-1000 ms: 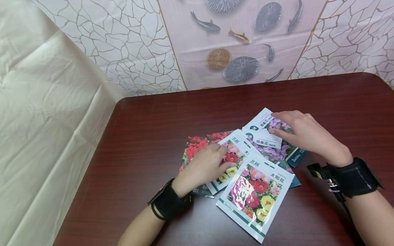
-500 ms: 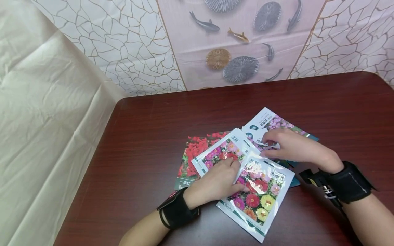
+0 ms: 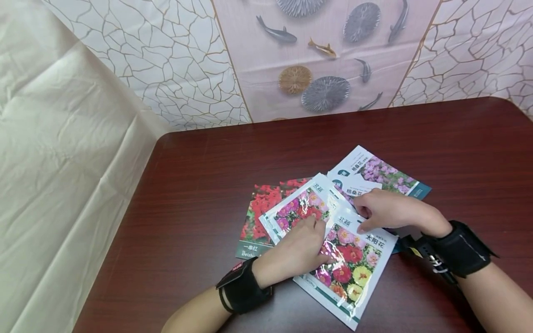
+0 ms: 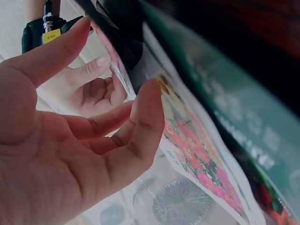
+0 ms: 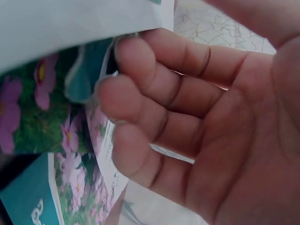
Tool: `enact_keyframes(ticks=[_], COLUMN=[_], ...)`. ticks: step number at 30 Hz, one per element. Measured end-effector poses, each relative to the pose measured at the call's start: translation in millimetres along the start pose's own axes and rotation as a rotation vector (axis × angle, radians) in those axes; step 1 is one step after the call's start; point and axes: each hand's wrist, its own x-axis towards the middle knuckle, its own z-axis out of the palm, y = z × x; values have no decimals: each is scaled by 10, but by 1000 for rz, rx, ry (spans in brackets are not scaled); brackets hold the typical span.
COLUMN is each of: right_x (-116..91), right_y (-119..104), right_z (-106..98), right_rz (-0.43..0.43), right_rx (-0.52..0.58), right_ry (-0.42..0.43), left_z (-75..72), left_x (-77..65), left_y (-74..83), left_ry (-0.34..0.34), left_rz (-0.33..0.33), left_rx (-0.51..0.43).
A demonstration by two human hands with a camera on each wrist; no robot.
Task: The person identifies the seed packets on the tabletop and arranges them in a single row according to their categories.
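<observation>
Several flower seed packets lie fanned on the dark red table (image 3: 208, 162). The front packet (image 3: 354, 268) shows mixed red, pink and yellow blooms. My right hand (image 3: 385, 210) pinches its top edge, thumb on top and fingers curled at the rim. In the right wrist view the right hand (image 5: 187, 117) has bent fingers against the packet edges. My left hand (image 3: 297, 252) rests flat across the front packet's left side and on a second similar packet (image 3: 291, 212). In the left wrist view the left hand (image 4: 93, 140) touches a packet edge with loosely bent fingers. A red-flower packet (image 3: 258, 208) and purple-flower packets (image 3: 383, 171) lie underneath.
A cream cloth (image 3: 62, 162) hangs left of the table's rounded corner. Behind the table stands a wall (image 3: 316, 60) with fish and cracked-line patterns. Bare tabletop surrounds the packets on the far side and to the right.
My right hand has drawn back from the purple packets to the front packet's top edge. My left hand has slid toward me onto the front packet, uncovering the second and red packets.
</observation>
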Motion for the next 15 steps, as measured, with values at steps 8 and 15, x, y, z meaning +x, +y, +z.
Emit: enact_keyframes(ticks=[8,15], right_x=[-29,-96], right_y=[-6,-15], right_z=[-58,-151], right_rz=[-51,-138], right_rx=[156,295], right_ry=[40,70], left_z=[-71,-136], left_x=[8,2], left_y=[-18,-73], left_ry=[-96,-95], left_rz=[-85,-109], left_rx=[-119,-299])
